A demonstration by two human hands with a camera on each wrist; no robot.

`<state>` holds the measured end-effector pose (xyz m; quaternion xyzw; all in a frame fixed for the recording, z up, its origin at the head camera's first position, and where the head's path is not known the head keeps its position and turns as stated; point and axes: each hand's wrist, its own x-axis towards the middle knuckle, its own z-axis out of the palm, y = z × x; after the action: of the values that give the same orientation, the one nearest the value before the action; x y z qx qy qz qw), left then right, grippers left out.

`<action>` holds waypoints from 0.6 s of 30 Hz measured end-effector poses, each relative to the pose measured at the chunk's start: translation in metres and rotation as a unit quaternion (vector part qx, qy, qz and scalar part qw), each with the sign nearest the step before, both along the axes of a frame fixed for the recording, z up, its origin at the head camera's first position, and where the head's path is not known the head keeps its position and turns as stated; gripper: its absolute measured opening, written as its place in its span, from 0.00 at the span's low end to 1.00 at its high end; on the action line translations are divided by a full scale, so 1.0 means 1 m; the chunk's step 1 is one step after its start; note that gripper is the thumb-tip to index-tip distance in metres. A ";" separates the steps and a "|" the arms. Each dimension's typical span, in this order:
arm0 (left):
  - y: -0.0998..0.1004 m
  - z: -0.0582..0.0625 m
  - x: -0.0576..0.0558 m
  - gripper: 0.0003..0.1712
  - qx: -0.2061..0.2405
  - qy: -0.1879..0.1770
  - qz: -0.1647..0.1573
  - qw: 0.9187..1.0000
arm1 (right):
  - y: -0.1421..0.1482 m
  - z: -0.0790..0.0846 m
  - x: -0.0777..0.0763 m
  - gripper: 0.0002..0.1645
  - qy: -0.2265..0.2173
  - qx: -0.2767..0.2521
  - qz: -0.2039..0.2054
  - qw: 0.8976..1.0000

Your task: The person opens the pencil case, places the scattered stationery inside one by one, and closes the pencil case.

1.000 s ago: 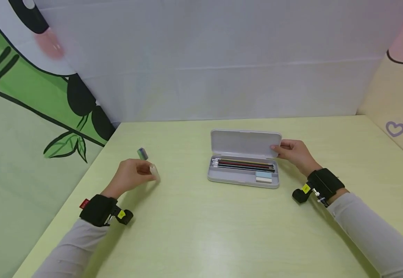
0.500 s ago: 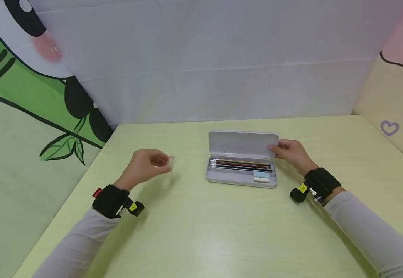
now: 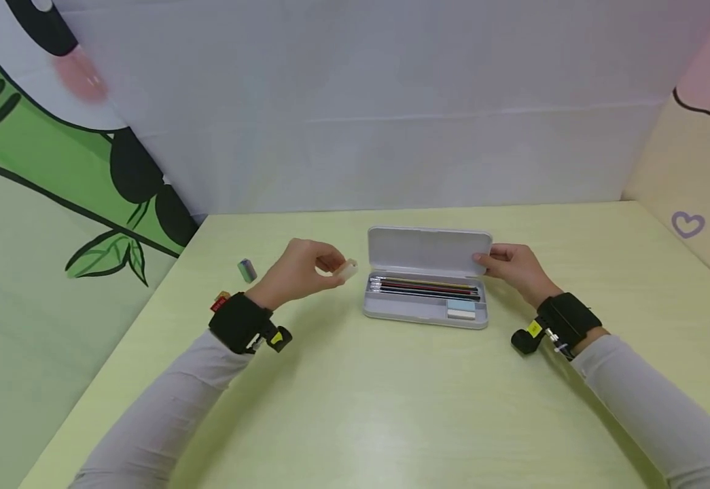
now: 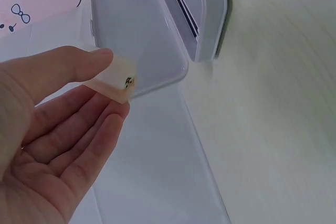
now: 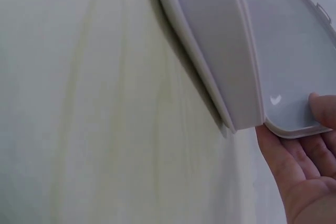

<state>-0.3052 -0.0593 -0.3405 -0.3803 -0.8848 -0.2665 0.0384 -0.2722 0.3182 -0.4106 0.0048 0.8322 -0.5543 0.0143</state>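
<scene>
My left hand (image 3: 299, 270) pinches a small whitish eraser (image 4: 116, 75) between thumb and fingers, just left of the pencil case (image 3: 403, 311) and above the table. A tiny printed figure shows on one end of that eraser in the left wrist view. The grey-white case stands with its lid (image 3: 422, 250) raised. With thumb inside and fingers behind, my right hand (image 3: 520, 273) holds the lid's right edge. Several pencils (image 3: 424, 288) lie side by side in the back compartment, and a blue-and-white eraser (image 3: 461, 310) lies at the right of the front one.
A green, blue and purple striped block (image 3: 247, 270) lies on the table (image 3: 367, 401), behind my left wrist. A pale cloth wall (image 3: 391, 136) stands along the table's back edge, with printed panels at both sides.
My left hand has carried the whitish eraser rightward and farther back, from near the striped block to beside the case. My right hand has kept its hold on the lid.
</scene>
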 end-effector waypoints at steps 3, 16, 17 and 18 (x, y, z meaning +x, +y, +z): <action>0.011 0.002 -0.002 0.09 -0.009 -0.003 -0.014 1.000 | -0.001 0.000 -0.001 0.34 0.005 -0.003 0.004 1.000; 0.042 -0.014 -0.013 0.05 -0.060 -0.016 -0.118 0.991 | 0.000 -0.001 -0.003 0.35 -0.008 0.002 -0.006 1.000; 0.045 -0.017 -0.014 0.05 -0.068 -0.011 -0.124 0.990 | 0.000 -0.001 -0.003 0.34 -0.009 0.002 -0.008 1.000; 0.048 -0.019 -0.014 0.04 -0.076 -0.006 -0.129 0.989 | -0.001 -0.001 -0.003 0.34 -0.008 0.000 -0.009 1.000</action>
<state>-0.3196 -0.0113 -0.3592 -0.4918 -0.8459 -0.2039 -0.0309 -0.2747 0.3177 -0.4116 0.0165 0.8322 -0.5540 0.0161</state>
